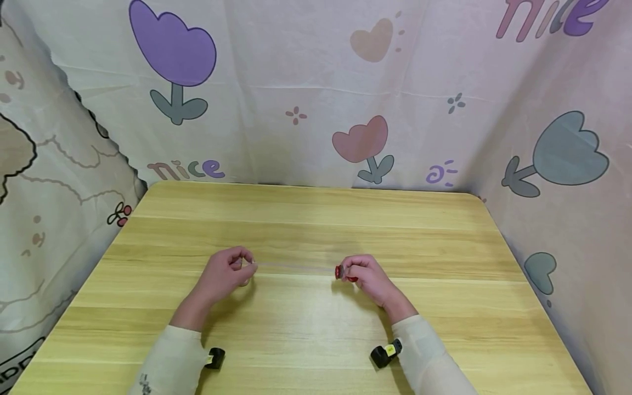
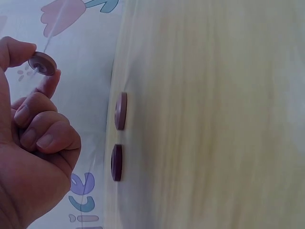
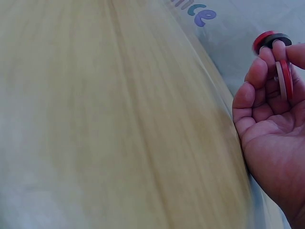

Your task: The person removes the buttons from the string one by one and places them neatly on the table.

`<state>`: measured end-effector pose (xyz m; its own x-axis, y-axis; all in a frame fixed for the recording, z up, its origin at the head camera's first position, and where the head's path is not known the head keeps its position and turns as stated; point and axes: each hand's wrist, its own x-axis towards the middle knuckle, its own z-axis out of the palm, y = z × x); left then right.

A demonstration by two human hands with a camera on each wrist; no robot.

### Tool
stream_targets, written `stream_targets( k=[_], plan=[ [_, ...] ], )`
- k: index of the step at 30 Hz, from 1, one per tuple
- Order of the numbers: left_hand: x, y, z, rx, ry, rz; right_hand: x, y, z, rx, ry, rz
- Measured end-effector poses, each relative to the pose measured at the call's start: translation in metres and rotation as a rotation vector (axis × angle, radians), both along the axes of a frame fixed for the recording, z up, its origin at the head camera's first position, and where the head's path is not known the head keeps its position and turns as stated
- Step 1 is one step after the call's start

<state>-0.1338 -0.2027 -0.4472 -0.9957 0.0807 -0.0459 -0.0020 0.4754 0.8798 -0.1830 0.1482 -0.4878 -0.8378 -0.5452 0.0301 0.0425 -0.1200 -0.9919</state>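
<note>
Thumb and a fingertip of my left hand (image 1: 229, 274) pinch a round brown button (image 2: 44, 63) by its rim; the other fingers curl in. A thin clear thread (image 1: 296, 267) passes through that button and spans the gap to my right hand (image 1: 372, 280). My right hand grips a red button and a black button (image 3: 279, 38) close together at its fingertips. A further red button (image 3: 287, 78) with a pale side sits between its fingers and palm. In the left wrist view, two dark brown buttons (image 2: 121, 111) (image 2: 116, 162) show edge-on at the tabletop; they do not show in the head view.
Both hands are over the middle of a light wooden table (image 1: 316, 219). Behind it hangs a patterned curtain (image 1: 276, 66), which also runs along both sides. Small black devices (image 1: 215, 358) (image 1: 385, 354) are at the wrists, beside pale sleeves.
</note>
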Motion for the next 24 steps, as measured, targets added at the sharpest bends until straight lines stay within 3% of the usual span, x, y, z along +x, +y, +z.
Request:
stream_targets(
  k=[8, 18, 24],
  plan=[
    [0.004, -0.008, 0.000, 0.013, -0.010, 0.040, 0.000, 0.000, 0.000, 0.014, -0.003, -0.003],
    [0.011, -0.020, 0.003, -0.060, -0.019, 0.077, 0.001, 0.000, 0.002, 0.001, -0.009, 0.002],
    [0.014, -0.031, -0.003, -0.109, 0.019, 0.085, 0.001, 0.001, 0.002, -0.005, -0.009, 0.001]
  ],
)
